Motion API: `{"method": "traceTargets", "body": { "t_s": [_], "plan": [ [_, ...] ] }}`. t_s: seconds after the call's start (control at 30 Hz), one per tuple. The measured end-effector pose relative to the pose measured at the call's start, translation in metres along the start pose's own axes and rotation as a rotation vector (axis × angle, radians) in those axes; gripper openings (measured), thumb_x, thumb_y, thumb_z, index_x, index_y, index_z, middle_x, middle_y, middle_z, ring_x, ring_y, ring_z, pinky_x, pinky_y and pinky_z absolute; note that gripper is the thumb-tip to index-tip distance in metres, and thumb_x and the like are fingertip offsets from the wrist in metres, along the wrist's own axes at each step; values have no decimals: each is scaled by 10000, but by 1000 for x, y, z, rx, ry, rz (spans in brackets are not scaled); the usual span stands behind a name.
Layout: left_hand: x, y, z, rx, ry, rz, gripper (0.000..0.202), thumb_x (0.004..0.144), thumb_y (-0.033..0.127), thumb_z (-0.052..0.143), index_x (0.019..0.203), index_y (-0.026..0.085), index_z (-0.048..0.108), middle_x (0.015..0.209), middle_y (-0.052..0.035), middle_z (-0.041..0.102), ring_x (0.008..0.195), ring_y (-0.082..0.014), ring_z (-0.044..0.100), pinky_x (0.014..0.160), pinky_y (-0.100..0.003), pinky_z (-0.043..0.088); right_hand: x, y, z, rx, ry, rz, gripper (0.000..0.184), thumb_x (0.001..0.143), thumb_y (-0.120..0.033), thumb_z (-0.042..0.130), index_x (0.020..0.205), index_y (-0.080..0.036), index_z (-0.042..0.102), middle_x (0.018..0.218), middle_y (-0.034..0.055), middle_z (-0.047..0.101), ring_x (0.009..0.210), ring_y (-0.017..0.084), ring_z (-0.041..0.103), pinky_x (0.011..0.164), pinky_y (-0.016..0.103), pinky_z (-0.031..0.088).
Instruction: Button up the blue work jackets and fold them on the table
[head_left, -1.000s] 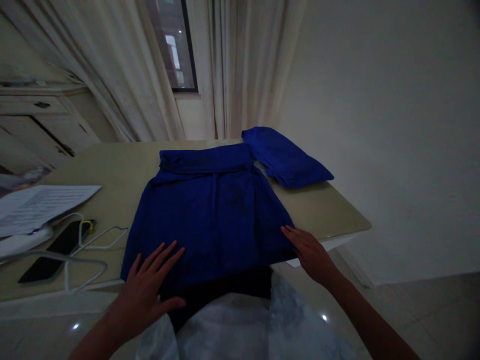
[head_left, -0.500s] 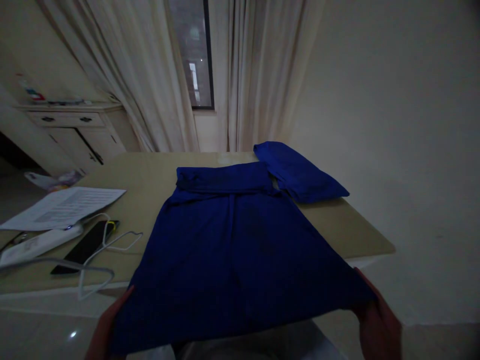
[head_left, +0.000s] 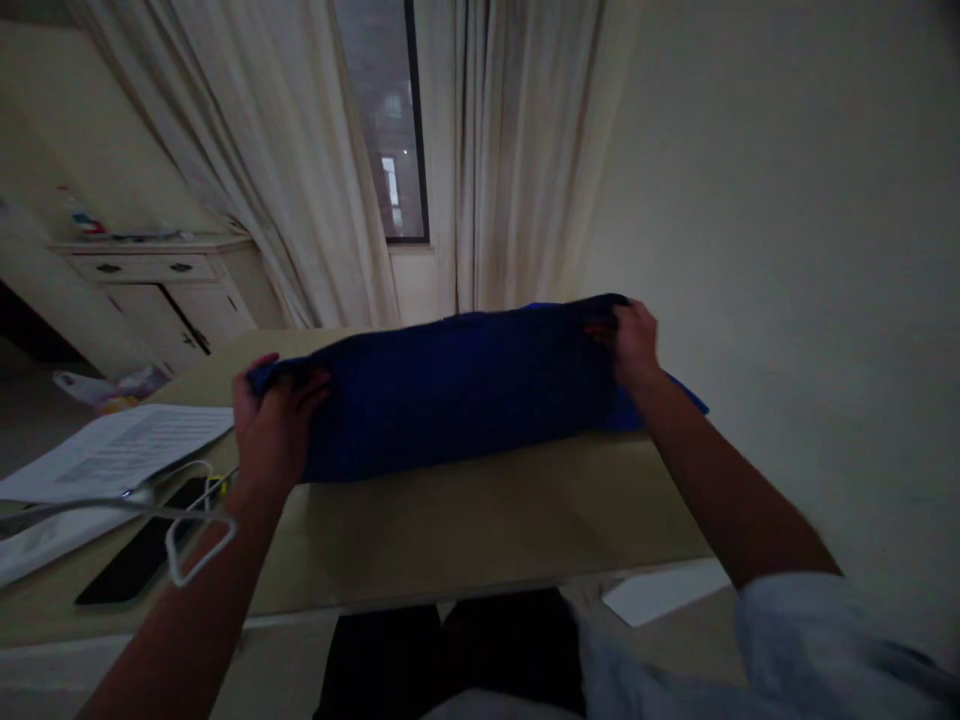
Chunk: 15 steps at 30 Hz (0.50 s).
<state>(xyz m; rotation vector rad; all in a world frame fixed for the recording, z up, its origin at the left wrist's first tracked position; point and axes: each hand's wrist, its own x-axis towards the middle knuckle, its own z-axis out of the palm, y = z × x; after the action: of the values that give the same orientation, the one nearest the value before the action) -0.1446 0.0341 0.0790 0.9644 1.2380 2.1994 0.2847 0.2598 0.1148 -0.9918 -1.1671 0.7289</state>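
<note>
A dark blue garment (head_left: pixel 457 400), its exact kind not clear, is doubled over above the table (head_left: pixel 487 530) in a wide band. My left hand (head_left: pixel 271 425) grips its upper left corner, thumb on the far side and fingers inside the fold. At the upper right corner, my right hand (head_left: pixel 634 338) is closed on the cloth, with some fingertips hidden in the fabric. Behind the garment's right end lies a second, brighter blue folded cloth (head_left: pixel 628 412), mostly covered from view.
On the table's left are printed papers (head_left: pixel 150 440), a black phone (head_left: pixel 127 565), a white power strip (head_left: pixel 60 535) and a looped white cable (head_left: pixel 174 550). A wall (head_left: pixel 810 300) borders the right. Beyond stand curtains (head_left: pixel 525 150) and a cabinet (head_left: pixel 150 290).
Both hands have moved forward and up from the near edge, carrying the garment's near end over its far part. The table's front and my lap now show.
</note>
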Motion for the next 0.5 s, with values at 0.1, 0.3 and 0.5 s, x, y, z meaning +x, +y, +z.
{"method": "traceTargets", "body": {
  "t_s": [0.1,0.3,0.5],
  "plan": [
    [60,-29,16,55,-58,-94,851,916,233,628,1615,305,148,1242,-95,720,1125,-183,728,1052,-385,544,40,28,50,-59,-124,50,542,989,-401,527,1476,-180,442,952,80,751,807,206,733,729,343,590],
    [90,-91,-17,725,38,-457,921,787,246,764,1581,89,324,1421,-277,611,1387,-361,571,1117,-483,500,-31,109,34,-658,-267,-185,468,960,-379,562,1363,-142,592,1078,152,756,1009,288,719,978,466,543],
    [103,-112,-32,863,62,-723,490,714,332,826,1098,60,689,1146,-292,735,1150,-454,701,916,-561,600,-122,121,-6,-1033,-378,-336,467,1019,-472,511,1358,-170,619,1299,195,672,1188,350,658,1034,477,499]
  ]
}}
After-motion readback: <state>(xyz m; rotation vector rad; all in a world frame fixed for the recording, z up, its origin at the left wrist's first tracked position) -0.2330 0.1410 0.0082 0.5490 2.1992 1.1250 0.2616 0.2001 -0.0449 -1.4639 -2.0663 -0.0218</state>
